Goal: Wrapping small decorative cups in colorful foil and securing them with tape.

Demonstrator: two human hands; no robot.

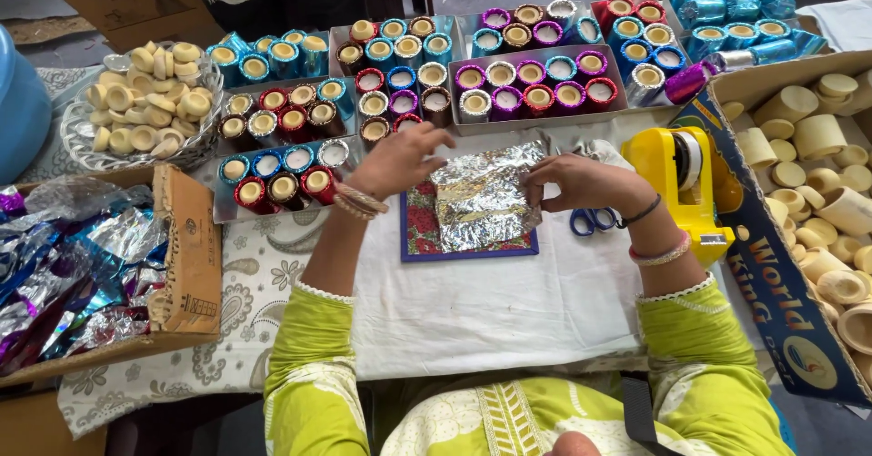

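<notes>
a worktop (472, 311) under a white cloth is seen nearest, with green sleeves reaching across it. at its middle a blue-edged floral board (420, 233) lies flat, and on it a crumpled sheet of silver foil (480, 200) is spread, its long axis running from 11 to 5 o'clock. the foil is pinned at both ends: the left hand (395, 158) rests fingers-down on the corner at 10 o'clock, not clenched, and the right hand (581, 182) pinches the edge at 3 o'clock between thumb and fingertips. the foil thus lies between the two grips, at 3 o'clock from the left and 9 o'clock from the right; the right is judged the closer and firmer hold. blue scissors (590, 222) lie just under the right wrist, and a yellow tape dispenser (683, 179) stands beside it at 3 o'clock. a box of foil scraps (91, 265) sits at 9 o'clock, a carton of bare cups (817, 174) at 3. farther off, trays of foil-wrapped cups (531, 84) fill 12 o'clock, and a dish of bare cups (145, 102) lies at 10.
</notes>
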